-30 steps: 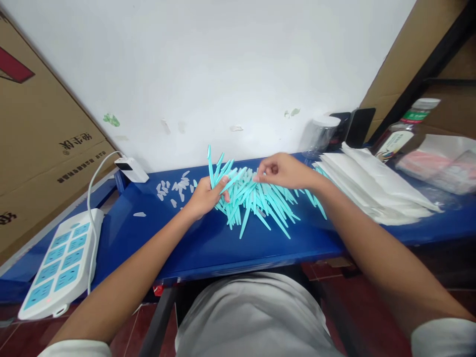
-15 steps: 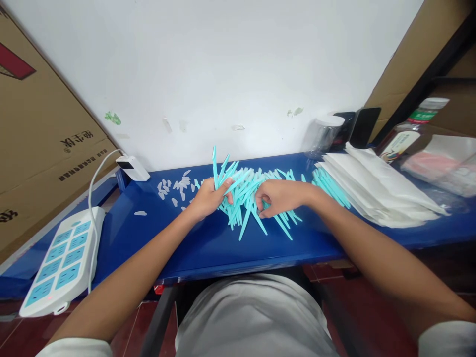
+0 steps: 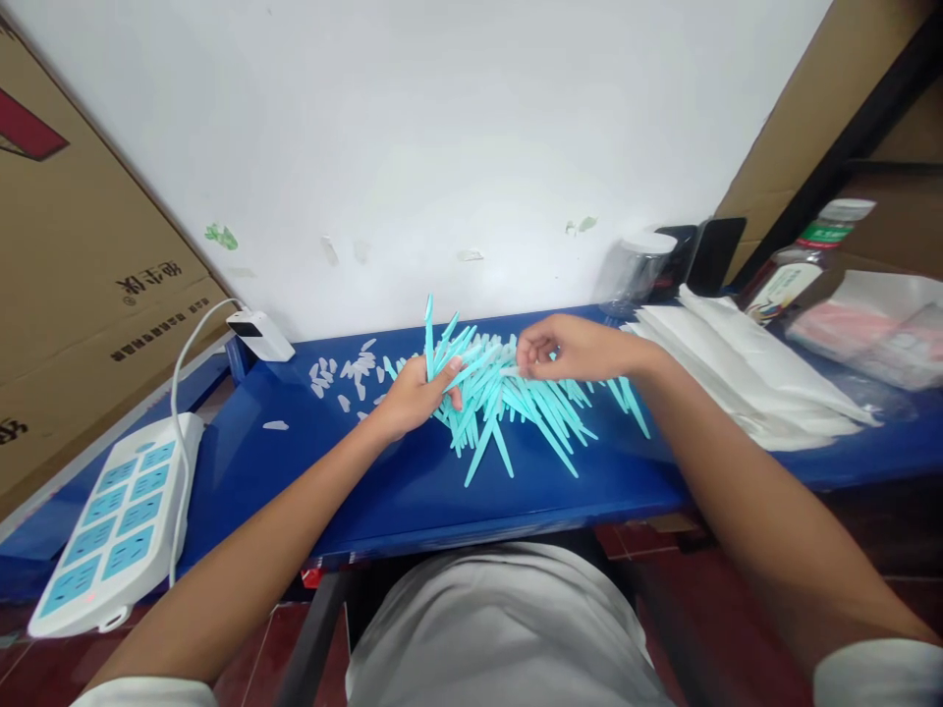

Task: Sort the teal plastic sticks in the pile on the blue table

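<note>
My left hand (image 3: pixel 416 395) is closed around a bunch of thin turquoise sticks that look like eyebrow razors (image 3: pixel 429 329), their ends fanning up past the thumb. Beneath and to the right, a large loose pile of the same razors (image 3: pixel 541 407) spreads over the blue table, many with whitish ends at the back. Above the pile's back edge, my right hand (image 3: pixel 571 349) is pinched, with a small whitish translucent cap (image 3: pixel 508 371) at the fingertips; whether a razor is attached cannot be made out. Several small translucent caps (image 3: pixel 360 363) lie scattered left of my left hand.
A white power strip (image 3: pixel 118 520) and a small white device (image 3: pixel 261 336) with a cable are at left, beside a cardboard box (image 3: pixel 81 245). On the right are white paper sleeves (image 3: pixel 751 373), a lidded clear jar (image 3: pixel 640 270), a bottle (image 3: pixel 800 260) and a plastic package (image 3: pixel 869 324).
My right hand has moved up and back from the middle of the pile to its back edge, and a whitish piece now shows at its fingertips. My left hand keeps its bunch nearly still.
</note>
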Motion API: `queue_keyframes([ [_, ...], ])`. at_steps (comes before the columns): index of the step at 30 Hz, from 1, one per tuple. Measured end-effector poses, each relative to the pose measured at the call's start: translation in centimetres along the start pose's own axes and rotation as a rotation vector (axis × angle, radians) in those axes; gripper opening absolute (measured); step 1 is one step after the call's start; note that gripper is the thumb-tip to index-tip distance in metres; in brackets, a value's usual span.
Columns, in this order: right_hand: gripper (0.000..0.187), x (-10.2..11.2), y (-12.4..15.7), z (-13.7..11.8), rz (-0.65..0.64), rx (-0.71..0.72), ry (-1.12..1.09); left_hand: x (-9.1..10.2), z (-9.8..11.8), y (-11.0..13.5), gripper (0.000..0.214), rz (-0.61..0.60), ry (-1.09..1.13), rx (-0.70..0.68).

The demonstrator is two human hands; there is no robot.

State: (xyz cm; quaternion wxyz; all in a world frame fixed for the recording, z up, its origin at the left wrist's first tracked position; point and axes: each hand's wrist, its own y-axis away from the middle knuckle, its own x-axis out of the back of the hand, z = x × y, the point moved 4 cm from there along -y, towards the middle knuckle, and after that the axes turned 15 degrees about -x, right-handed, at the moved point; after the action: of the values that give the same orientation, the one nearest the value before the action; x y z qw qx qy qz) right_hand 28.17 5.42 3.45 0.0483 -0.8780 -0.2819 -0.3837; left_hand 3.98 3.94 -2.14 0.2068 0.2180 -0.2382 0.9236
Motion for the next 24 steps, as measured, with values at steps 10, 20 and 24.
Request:
queue_keyframes([
  [10,0.034,0.9,-0.8,0.5,0.251,-0.011,-0.359,-0.5,0.4,0.2,0.074,-0.06,0.038,0.029],
  [20,0.022,-0.3,-1.7,0.7,0.204,-0.016,-0.591,-0.9,1.2,0.4,0.071,-0.122,0.089,0.006],
  [24,0.034,-0.2,-1.8,0.8,0.304,0.046,-0.6,-0.9,1.4,0.4,0.071,-0.121,0.085,0.009],
])
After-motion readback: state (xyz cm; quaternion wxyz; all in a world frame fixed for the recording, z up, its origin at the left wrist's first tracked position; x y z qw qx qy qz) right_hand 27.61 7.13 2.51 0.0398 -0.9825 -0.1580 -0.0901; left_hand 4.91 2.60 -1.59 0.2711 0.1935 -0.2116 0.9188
